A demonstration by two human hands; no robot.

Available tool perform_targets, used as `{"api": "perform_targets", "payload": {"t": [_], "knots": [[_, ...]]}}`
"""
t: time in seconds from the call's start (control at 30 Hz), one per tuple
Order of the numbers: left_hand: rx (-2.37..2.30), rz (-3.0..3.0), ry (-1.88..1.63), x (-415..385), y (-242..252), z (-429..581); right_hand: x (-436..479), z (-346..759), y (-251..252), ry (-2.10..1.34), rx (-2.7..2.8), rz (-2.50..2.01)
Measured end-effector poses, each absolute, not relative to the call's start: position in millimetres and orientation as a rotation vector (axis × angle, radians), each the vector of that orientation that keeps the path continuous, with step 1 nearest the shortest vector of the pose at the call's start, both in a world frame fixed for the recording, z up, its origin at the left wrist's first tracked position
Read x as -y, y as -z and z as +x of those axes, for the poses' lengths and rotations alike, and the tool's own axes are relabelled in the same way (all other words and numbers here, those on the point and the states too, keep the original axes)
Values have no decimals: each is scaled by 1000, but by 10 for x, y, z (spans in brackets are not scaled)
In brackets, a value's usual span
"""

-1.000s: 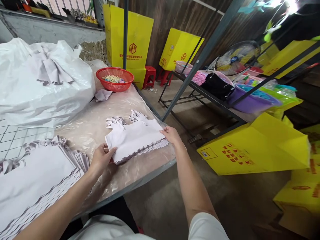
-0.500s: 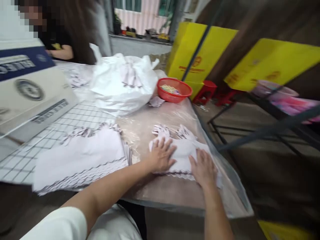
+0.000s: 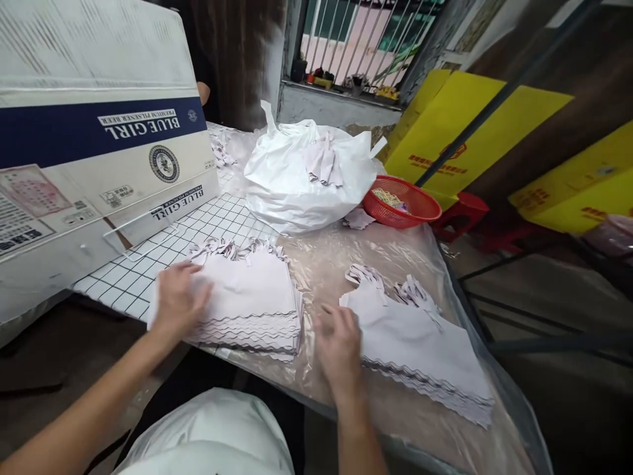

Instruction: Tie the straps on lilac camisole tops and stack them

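Two stacks of pale lilac fabric tops with thin straps and wavy edges lie side by side on the table. My left hand (image 3: 180, 300) rests on the left end of the left stack (image 3: 247, 284), thumb and fingers apart. Slightly blurred, my right hand (image 3: 340, 346) is over the plastic sheet between the stacks, beside the right stack (image 3: 420, 340). Its fingers are loosely bent, with nothing visible in them. The straps of both stacks point away from me, and the layered wavy edges face me.
A beer carton (image 3: 103, 145) stands on the checked tablecloth (image 3: 126, 280) at left. Behind the stacks are a white plastic bag (image 3: 287, 191) with a fabric piece on top and a red basket (image 3: 418, 211). Clear plastic sheeting (image 3: 316, 257) covers the table's right part. Yellow boards (image 3: 475, 125) stand behind.
Both hands have left the right stack, where they lay flat. My left hand has moved left onto the left stack, my right hand to the gap between. The view has turned left.
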State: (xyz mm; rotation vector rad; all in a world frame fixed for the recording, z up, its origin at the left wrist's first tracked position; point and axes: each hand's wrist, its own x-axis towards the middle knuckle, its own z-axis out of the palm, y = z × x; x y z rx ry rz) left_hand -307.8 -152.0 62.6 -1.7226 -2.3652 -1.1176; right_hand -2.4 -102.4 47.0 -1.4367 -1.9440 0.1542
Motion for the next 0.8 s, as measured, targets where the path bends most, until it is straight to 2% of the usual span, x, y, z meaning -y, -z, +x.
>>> {"api": "perform_targets", "payload": {"t": [0.1,0.2,0.33,0.5,0.6,0.8], "knots": [[2718,-1413,944,1885,-522,-3715,934,-544,-464,-173,2064,-1442],[2865,-1385,1031,2079,-389,-3856,848,-718,-420,-141,2119,-1520],[2638,-1401,1251,2043,-331,-3753,784,-736,-396,-200,2088,-1634],[2438,-1472,1284,1943,-407,-3726,717,-783,-429,-404,2064,-1668],[2606,-1420,1473,1999,-517,-3702,721,-761,-485,-473,2064,-1629],[2949,-979,2066,2145,-689,-3581,819,-612,-590,-713,1979,-1594]]}}
